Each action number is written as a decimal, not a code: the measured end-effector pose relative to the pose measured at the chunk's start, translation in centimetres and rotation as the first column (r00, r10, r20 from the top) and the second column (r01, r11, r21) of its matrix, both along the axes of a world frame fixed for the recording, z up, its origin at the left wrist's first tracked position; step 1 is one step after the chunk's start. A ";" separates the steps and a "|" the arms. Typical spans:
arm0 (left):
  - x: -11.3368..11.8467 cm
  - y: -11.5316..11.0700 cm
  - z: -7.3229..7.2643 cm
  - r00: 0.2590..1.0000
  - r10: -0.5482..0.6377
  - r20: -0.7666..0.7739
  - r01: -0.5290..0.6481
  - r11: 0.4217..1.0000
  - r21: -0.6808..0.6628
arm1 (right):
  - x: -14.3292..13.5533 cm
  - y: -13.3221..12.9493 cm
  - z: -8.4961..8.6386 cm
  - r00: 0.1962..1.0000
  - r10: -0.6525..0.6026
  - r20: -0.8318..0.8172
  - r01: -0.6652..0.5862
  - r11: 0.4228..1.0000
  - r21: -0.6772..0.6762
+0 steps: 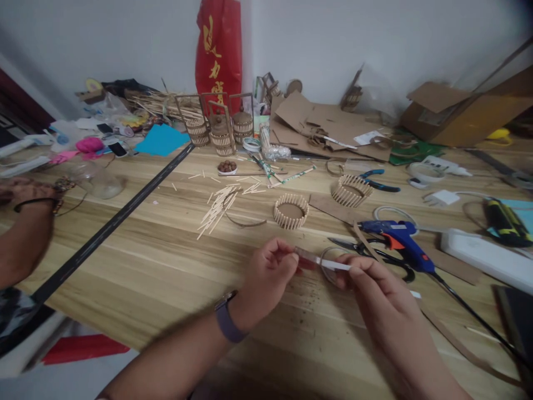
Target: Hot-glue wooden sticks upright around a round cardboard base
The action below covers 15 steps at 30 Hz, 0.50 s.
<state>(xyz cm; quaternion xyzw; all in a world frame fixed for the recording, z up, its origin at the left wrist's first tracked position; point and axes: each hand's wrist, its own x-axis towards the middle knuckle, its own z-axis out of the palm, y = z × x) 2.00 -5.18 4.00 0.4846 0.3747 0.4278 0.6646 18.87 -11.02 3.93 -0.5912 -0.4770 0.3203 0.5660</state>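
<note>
Between both hands, above the near part of the table, stretches a thin strip (314, 257), brownish toward the left and white toward the right. My left hand (272, 272), with a watch on its wrist, pinches the brownish end. The white end is between the thumb and fingers of my right hand (377, 283). Behind the right fingertips a clear ring (331, 261), perhaps a tape roll, is partly hidden. Farther back stand a round basket of small sticks (291, 212) and a second stick basket (352, 191). Loose sticks (219, 208) lie left of them.
At right are a blue glue gun (400, 236), black scissors (391, 258), a white power strip (483, 255) and pliers (381, 182). Lidded stick baskets (222, 136) and cardboard (316, 125) stand behind. Another person's arm (29, 239) rests at left, near a clear jar (97, 180).
</note>
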 end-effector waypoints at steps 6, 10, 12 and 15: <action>0.0 0.6 1.0 0.976 0.108 0.190 -0.086 0.989 -0.121 | 0.8 0.9 1.7 0.701 -0.231 -0.675 0.045 0.959 -0.281; -0.2 0.6 1.4 0.956 0.133 0.261 -0.095 0.984 -0.153 | 2.0 1.8 3.9 0.405 -0.442 -0.801 0.165 0.896 -0.411; -0.4 0.7 1.6 0.945 0.139 0.295 -0.092 0.981 -0.169 | 2.5 2.0 4.4 0.427 -0.425 -0.798 0.218 0.905 -0.365; -0.7 1.1 2.1 0.931 0.151 0.333 -0.095 0.979 -0.181 | 3.1 1.7 4.0 0.717 -0.368 -0.593 0.299 0.930 -0.216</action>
